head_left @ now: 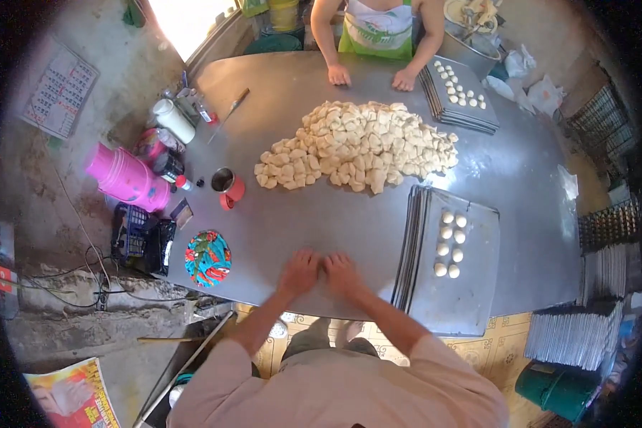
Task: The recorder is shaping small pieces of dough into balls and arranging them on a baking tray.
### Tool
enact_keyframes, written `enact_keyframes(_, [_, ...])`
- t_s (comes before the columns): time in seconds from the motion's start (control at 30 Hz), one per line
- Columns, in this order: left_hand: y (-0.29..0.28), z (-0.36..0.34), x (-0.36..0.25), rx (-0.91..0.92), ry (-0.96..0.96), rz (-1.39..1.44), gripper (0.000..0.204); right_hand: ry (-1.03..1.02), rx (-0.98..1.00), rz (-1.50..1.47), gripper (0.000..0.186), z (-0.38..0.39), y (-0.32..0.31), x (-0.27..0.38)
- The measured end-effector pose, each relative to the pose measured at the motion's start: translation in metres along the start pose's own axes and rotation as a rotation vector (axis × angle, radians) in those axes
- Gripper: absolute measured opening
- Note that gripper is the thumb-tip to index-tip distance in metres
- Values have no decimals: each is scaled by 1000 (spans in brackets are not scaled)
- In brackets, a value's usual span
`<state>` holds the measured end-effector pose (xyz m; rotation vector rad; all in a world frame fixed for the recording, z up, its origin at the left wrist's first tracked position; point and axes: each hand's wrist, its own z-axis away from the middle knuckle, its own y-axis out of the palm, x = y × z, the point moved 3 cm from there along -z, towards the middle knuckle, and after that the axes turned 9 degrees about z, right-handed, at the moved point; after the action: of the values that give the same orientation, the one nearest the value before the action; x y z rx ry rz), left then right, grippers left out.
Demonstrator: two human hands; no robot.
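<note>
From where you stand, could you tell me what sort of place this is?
Probably a small bakery workshop: a heap of cut dough pieces on a metal table, stacked trays holding rolled dough balls, and another person's hands working opposite.

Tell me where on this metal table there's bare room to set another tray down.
Bare metal lies between the dough pile and your hands, left hand, right hand, running from the colourful round cloth to the near tray stack. The right side past that stack is bare too. The left edge around the red cup and bottles is crowded.
</note>
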<state>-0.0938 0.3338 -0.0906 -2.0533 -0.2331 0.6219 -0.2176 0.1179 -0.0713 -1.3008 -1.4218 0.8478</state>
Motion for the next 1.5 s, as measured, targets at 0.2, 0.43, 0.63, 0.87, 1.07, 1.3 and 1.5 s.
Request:
enact_keyframes(0.2, [-13, 22, -11, 395, -325, -149, 21, 173, 278, -40, 26, 25, -37, 8])
enact_keyframes(0.43, [-22, -13, -28, 228, -137, 150, 55, -142, -39, -39, 19, 7, -14, 18])
enact_keyframes(0.63, [-45, -36, -19, 243, -374, 248, 46, 226, 86, -352, 18, 35, -3, -39])
enact_keyframes(0.87, [23, -88, -245, 223, -228, 686, 41, 654, -227, -525, 32, 146, -175, -106])
enact_keyframes(1.07, [53, -149, -377, 190, 140, 467, 42, 748, -212, -394, 32, 207, -229, -178])
enact_keyframes(1.3, [49, -178, -373, -72, -61, 497, 37, 914, -241, -286, 33, 180, -203, -241])
enact_keyframes(1.5, [74, -232, -328, 104, -39, 471, 31, 811, -40, -419, 31, 136, -194, -275])
